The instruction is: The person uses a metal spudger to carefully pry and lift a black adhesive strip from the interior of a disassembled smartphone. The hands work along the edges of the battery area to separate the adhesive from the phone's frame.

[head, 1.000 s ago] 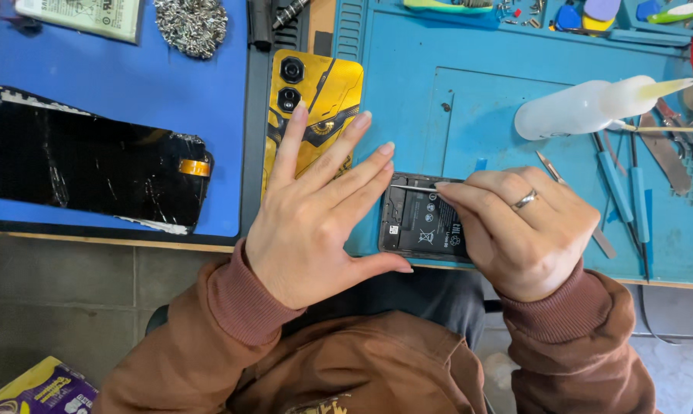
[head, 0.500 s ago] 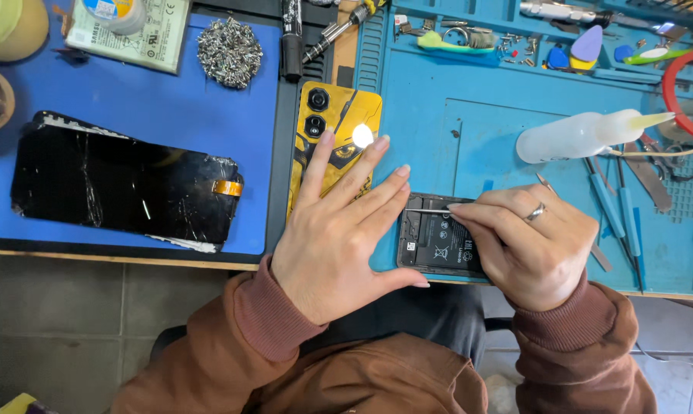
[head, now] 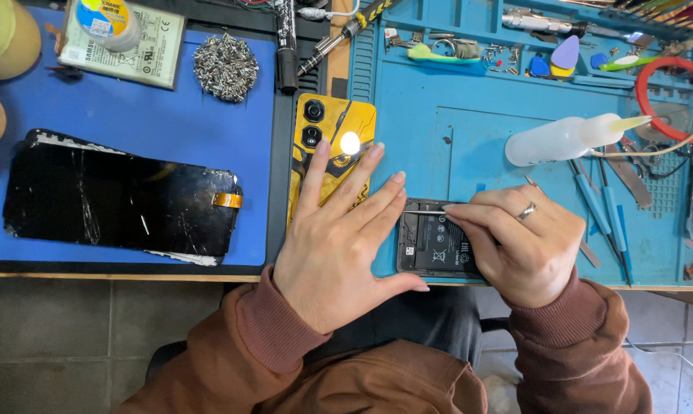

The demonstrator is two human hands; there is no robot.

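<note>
Your left hand (head: 339,245) is lying flat and spread wide, gripping nothing; its fingers are fanning out over the lower half of the yellow phone back cover (head: 332,146), and its thumb is stretching right along the near edge of the opened phone (head: 432,244). That phone is lying face down with its black battery showing, on the light blue work mat (head: 469,123) at the near edge of the desk (head: 131,270), just in front of your body. Your right hand (head: 519,245) is curling over the phone's right side, fingers closed in a pinch on a thin metal tool (head: 427,211) whose tip is lying across the phone's upper edge. A ring is sitting on one finger of that hand.

Beyond your right hand, a white squeeze bottle (head: 561,139) is lying on its side on the mat, with blue-handled tools (head: 603,207) just beside it. To your left, on the darker blue mat (head: 162,115), a cracked black screen panel (head: 120,198) is lying flat, well apart from both hands, and a ball of metal wool (head: 224,67) is sitting farther back.
</note>
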